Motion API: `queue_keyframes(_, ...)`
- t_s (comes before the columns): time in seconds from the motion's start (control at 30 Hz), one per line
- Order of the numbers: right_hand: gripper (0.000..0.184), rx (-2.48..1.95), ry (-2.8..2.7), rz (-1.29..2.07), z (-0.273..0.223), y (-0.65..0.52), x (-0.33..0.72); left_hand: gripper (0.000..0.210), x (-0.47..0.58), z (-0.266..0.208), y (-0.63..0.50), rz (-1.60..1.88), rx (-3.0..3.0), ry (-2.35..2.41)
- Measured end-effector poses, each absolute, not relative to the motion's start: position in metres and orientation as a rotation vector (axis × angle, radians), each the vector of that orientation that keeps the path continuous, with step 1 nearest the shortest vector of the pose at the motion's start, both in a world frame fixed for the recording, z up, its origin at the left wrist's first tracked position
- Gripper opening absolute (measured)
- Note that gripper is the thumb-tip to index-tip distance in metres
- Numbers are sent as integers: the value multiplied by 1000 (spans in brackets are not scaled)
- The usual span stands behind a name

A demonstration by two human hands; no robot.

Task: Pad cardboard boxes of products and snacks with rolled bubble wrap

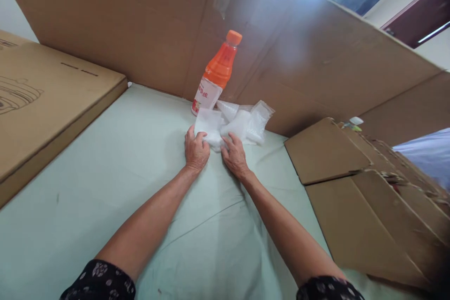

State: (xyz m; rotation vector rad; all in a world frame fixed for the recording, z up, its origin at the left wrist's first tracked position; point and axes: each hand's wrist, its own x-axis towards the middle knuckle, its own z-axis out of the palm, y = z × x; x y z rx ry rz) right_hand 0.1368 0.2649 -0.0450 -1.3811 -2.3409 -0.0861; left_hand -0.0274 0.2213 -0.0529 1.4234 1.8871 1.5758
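A loose pile of white, translucent bubble wrap [258, 119] lies on the pale green cloth, in front of the cardboard wall. My left hand [197, 151] is closed on the pile's near left edge, thumb and fingers bent around a flat piece. Close beside it, my right hand [235, 155] has its curled fingers on the near edge of the same pile; the fingertips are partly hidden against the wrap. Right behind the wrap stands a bottle [214, 72] with an orange cap and a white label, its base partly covered by the wrap.
A large flat cardboard box [63, 89] with a line drawing lies at the left. Tall cardboard panels [147, 23] rise along the back. At the right sits a cardboard box with folded flaps [369, 215]. The green cloth [105, 173] has creases in front of me.
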Motion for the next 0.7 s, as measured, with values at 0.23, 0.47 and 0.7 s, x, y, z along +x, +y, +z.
queue_keyframes(0.23, 43, -1350, -2473, -29, -22, 312, 100, 41, -26, -52, 221, 1549, 1432, 1929)
queue_keyframes(0.47, 45, -1417, -2261, -231, -14, 266, 142, 44, -24, -56, 222, 1541, 1456, 1929)
queue_keyframes(0.7, 42, -1386, -2148, -12, -52, 281, 155, 23, -27, -52, 220, 1470, 1529, 1962)
